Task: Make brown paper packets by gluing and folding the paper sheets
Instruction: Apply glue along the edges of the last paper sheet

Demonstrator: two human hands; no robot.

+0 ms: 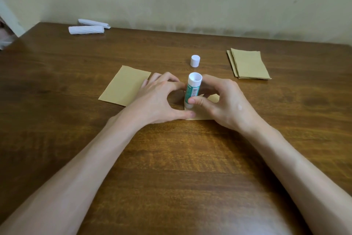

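Forearms reach in over the brown wooden counter [171, 158] and meet at its middle. The left grip [158, 99] is spread and holds nothing, its thumb tip and fingertips pressing down the brown paper sheet [199, 117], of which only a near strip shows. The right grip [224, 101] is closed round the green-and-white glue stick [193, 90], thumb across the lower barrel. The stick stands nearly upright, long axis vertical, lower end at the sheet just right of the left thumb; the contact itself is hidden. Judgement: gluing is in hand, and the stroke must run along the sheet between the grips. A flat brown paper rectangle [123, 86] lies left, partly under the left fingers. Beyond stands a small white round cap [195, 61]; far right, a stack of brown paper sheets [247, 65]; far left, two white paper rolls [86, 29].
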